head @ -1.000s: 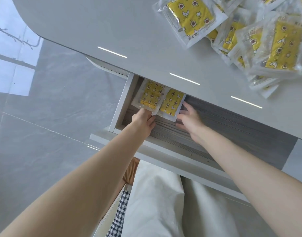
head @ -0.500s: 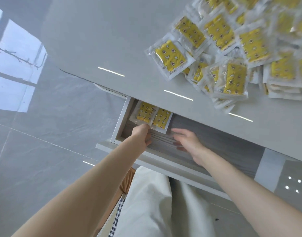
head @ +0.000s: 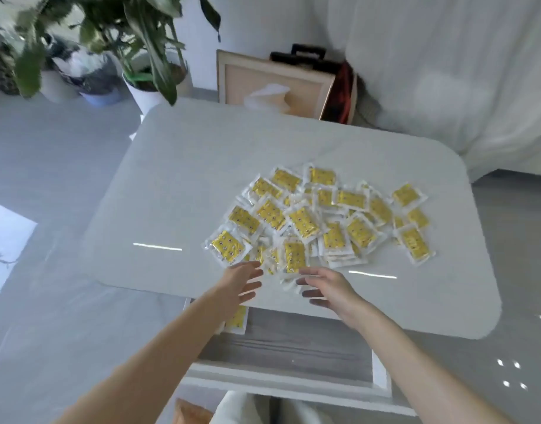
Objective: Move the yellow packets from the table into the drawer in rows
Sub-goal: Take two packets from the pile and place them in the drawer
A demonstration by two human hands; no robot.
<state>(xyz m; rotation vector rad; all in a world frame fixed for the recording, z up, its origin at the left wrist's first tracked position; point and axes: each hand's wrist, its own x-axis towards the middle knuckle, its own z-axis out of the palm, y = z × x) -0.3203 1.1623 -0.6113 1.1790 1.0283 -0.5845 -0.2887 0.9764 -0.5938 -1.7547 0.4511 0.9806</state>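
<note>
Your left hand (head: 243,281) and right hand (head: 326,287) hover spread and empty, because the loose heap of yellow patterned plastic packets (head: 309,221) lies just beyond them on the white glossy desk (head: 177,185); the open grey-lined drawer (head: 293,344) waits below your wrists.

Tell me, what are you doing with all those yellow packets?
A person is putting yellow packets away in a drawer under the white table. A big heap of packets lies on the table. Both hands are open and empty, with no grip on anything yet: the left hand and the right hand reach toward the near edge of the heap. At the drawer's left end one packet shows, partly hidden by the left arm; the rest of the drawer floor in view is bare.
</note>
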